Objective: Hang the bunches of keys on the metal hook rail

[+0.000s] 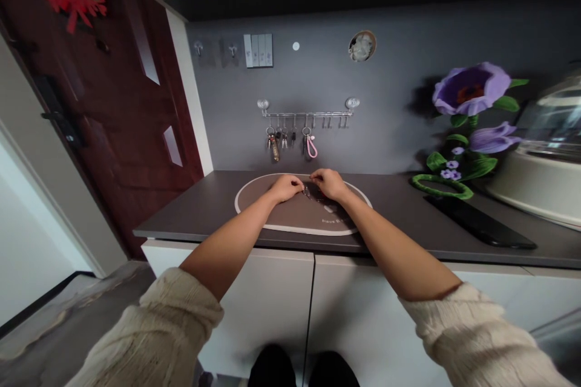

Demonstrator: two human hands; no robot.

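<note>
Both my hands are over a brown oval mat [254, 202] with a white rim, which lies on the dark countertop. My left hand [287, 187] is closed in a pinch, its fingertips at one end of a thin, shiny, chain-like strand [310, 193]. Opposite it, my right hand [330, 184] has its thumb and fingers curled together just above the strand. Whatever is between the right fingertips is too small to make out. The strand's exact kind is unclear against the brown mat, and part of it is hidden by the right hand.
A hook rail [313, 114] with several keys and a pink loop [311, 147] hangs on the wall behind. At right are a black phone-like slab [481, 224], purple craft flowers [472, 89], a green ring [442, 186] and a white-based appliance [540, 184]. White cabinet doors [258, 308] stand below.
</note>
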